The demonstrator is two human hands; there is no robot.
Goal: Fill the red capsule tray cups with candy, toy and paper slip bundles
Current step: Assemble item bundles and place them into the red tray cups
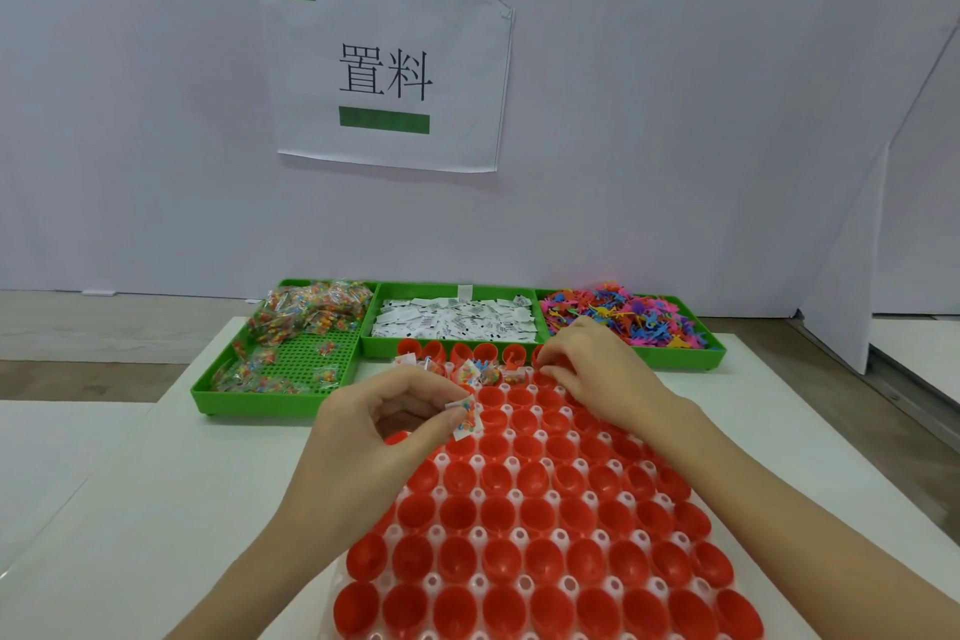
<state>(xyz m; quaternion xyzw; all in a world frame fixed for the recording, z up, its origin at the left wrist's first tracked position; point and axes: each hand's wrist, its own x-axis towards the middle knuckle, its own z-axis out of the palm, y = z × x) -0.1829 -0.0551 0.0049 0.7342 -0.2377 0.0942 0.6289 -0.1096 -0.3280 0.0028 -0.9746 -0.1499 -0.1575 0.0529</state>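
A white table [156,509] carries a large clear plastic capsule tray [550,525] packed with rows of red half-shell cups, most of them bare inside; only a few cups in the far row hold bundles of candy, toy and slip [470,372]. Beyond it stand three green plastic bins: the left bin [291,364] with clear candy packets, the middle bin [452,322] with white printed paper slips, the right bin [623,320] with small bright plastic toy figures. On the wall hangs a white paper sign [387,73] with black characters and green bars. The left hand [374,431], fingers curled, pinches a small clear candy packet with a white slip [466,418] between thumb and fingertips, just above the tray's upper left cups. The right hand [597,369] rests curled at the far row; whether it holds anything I cannot tell
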